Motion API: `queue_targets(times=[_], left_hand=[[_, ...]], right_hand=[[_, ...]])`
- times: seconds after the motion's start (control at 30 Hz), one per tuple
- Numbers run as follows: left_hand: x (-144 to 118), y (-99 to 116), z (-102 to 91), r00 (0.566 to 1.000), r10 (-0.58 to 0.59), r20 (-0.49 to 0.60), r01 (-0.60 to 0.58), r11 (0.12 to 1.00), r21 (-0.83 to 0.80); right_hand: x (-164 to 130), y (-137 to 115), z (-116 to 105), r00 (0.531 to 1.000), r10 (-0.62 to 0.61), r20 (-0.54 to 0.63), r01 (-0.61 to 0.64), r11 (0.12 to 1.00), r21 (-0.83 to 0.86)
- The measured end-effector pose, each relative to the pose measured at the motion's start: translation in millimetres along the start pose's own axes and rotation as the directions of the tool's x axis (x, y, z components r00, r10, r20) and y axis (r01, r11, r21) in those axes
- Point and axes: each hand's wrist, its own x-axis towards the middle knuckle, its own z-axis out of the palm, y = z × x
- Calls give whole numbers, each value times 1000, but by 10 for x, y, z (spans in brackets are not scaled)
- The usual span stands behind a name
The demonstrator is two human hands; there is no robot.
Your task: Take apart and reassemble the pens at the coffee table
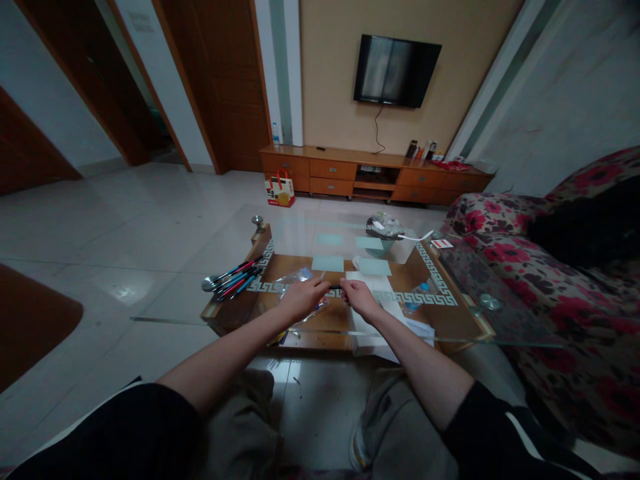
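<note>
Left hand [306, 295] and right hand [358, 297] closed on a dark pen [335, 287] between them, near edge of the glass table [470, 320], loose pens [234, 278] at its left edge

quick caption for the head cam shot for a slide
Seated at a glass coffee table, left hand and right hand grip a dark pen between them, a pile of pens lying alongside.

A dark television [397, 70] hangs on the beige wall [330, 80] above a long wooden cabinet [375, 175]; a floral sofa [555, 280] stands on the pale tiled floor [125, 233].
</note>
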Motion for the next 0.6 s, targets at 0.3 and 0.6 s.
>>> queue_targets(times=[0.3,0.6], left_hand=[[-37,10,-64,992,-78,100,85,994,-70],[-55,-119,-19,996,2,86,-3,1000,10]], right_hand=[[-7,-63,-21,981,-190,34,193,962,-195],[-11,74,-35,977,-200,73,205,977,-66]])
